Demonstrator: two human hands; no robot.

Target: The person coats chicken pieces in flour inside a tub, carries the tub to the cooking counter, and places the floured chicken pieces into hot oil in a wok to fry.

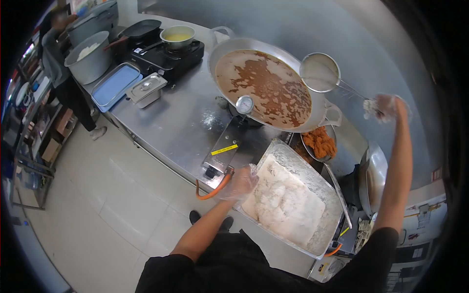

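My right hand (387,108), in a clear plastic glove, is raised at the far right, closed around the handle end of a round mesh strainer (320,72). White clumps cling near its fingers. The strainer's bowl hangs over the far right rim of a wide metal wok (334,115) full of brown, foamy oil (264,88). A dial thermometer (245,104) stands at the wok's near edge. My left hand (240,182), also gloved, is closed at the left rim of a metal tray (331,213); its fingertips are partly hidden. White flour (288,200) is heaped in that tray.
A gas burner (222,149) with an orange hose (215,190) sits before the wok. Orange-brown fried food (320,142) fills a bowl behind the tray. Further left are a lidded steel container (146,90), a blue tray (116,84), a stove (168,54) and a person (63,63).
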